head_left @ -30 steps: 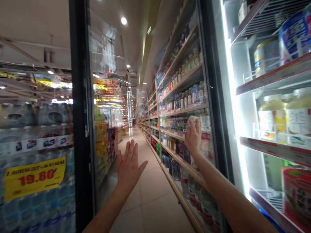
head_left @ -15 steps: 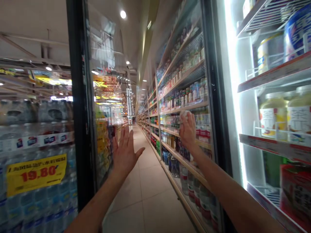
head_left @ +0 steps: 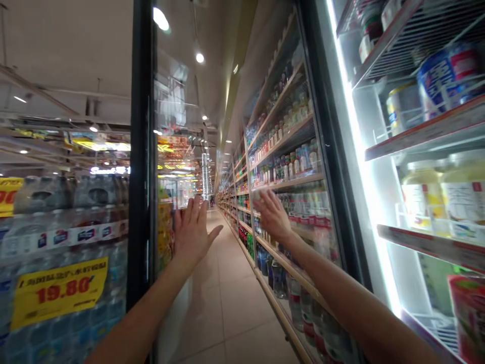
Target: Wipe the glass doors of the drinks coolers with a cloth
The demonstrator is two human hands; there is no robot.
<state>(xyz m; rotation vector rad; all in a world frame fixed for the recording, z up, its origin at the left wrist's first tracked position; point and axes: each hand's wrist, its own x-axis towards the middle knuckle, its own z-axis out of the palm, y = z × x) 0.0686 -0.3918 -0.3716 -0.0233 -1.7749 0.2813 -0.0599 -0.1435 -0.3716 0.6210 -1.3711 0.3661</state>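
A black-framed glass door [head_left: 142,151] stands open in front of me. My left hand [head_left: 192,233] is raised at the glass with fingers stretched upward and thumb out to the side; nothing is in it. Farther right, my right hand [head_left: 273,216] lies against the pane, its fingers over a crumpled white cloth or tissue [head_left: 258,196]. Most of that white wad is hidden under the fingers, so its exact kind is unclear.
To the right, a lit fridge holds bottled drinks [head_left: 420,199] on wire shelves. Shrink-wrapped water bottles [head_left: 56,222] with a yellow price sign [head_left: 60,290] are stacked at left. Shelves of drinks [head_left: 288,177] and a tiled floor [head_left: 215,283] appear in the glass.
My right hand has swept left across the glass with the white cloth, closer to my left hand. The left hand stays nearly in place while the view has tilted slightly.
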